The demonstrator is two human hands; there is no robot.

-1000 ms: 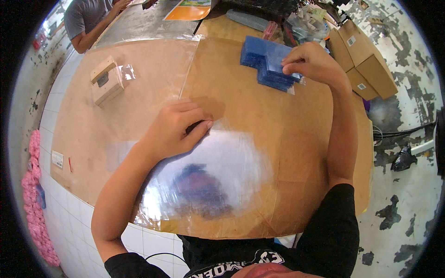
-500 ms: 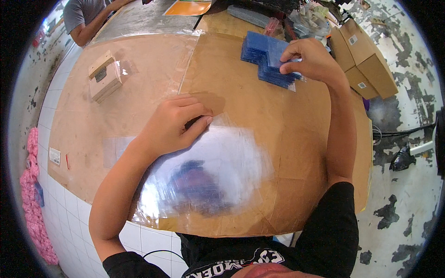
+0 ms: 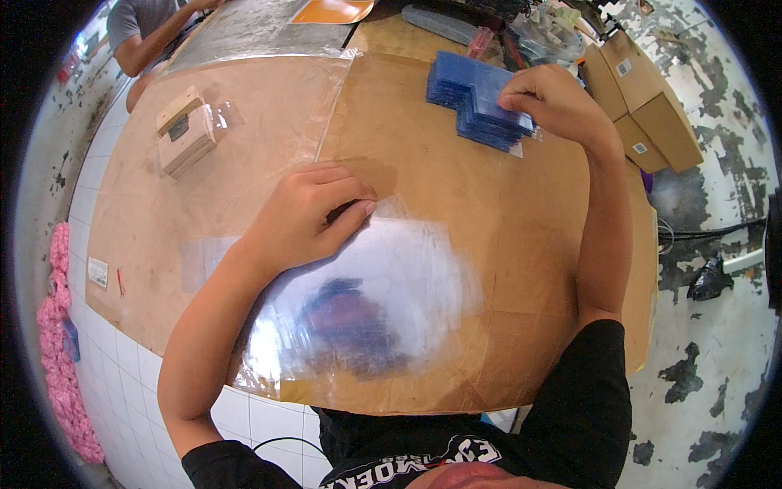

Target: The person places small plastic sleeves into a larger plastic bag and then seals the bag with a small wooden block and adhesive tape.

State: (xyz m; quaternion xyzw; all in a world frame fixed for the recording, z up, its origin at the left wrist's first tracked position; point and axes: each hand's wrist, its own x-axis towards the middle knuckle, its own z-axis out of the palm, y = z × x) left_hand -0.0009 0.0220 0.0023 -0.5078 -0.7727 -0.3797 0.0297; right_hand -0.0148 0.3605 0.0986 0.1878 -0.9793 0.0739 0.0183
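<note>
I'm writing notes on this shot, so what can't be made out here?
All in the head view:
- Whether the left hand grips a film: its curled fingers hide this.
- Whether the right hand pinches a sheet: its own fingers cover that part of the blue stack.
- How many clear sheets there are: glare and overlap blur their edges.
- The co-worker's head and the orange sheet's far end: cut off by the upper edge.

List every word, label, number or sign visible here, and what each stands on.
White lettering on the black cloth shirt: present, partly cut off; not transcribed here.
White rectangular label at the brown-covered table's left edge: too small to read.
Two small white labels on the brown cardboard box: too small to read.
</note>
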